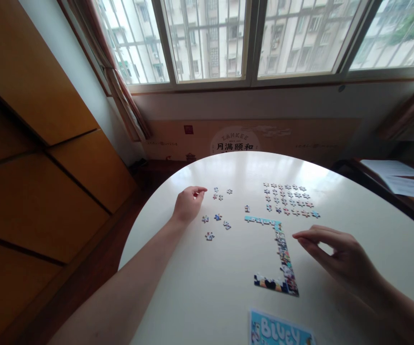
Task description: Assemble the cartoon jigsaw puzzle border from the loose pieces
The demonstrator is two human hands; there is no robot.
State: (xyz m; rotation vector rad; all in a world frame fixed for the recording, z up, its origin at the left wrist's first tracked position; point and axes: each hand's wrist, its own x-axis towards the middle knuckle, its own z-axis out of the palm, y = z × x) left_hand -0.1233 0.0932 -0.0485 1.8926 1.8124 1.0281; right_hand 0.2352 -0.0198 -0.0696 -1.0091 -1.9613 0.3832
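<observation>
My left hand (188, 203) is just left of a small group of loose jigsaw pieces (220, 197). Its thumb and index finger are pinched together; whether a piece is between them is too small to tell. Nearer to me, beside that wrist, lie several more loose pieces (218, 217). On the right, my right hand (339, 249) hovers beside the partly joined puzzle border (284, 254), thumb and index tips closed with nothing visible in them. The border forms a top strip, a right side and a short bottom strip. One single piece (247, 209) lies just above its top left end.
Rows of loose pieces (289, 199) are laid out beyond the border. A blue "Bluey" picture sheet or box (280, 330) lies at the near edge of view. The white round table (192, 297) stands before a window; papers (404, 179) rest on another surface at right.
</observation>
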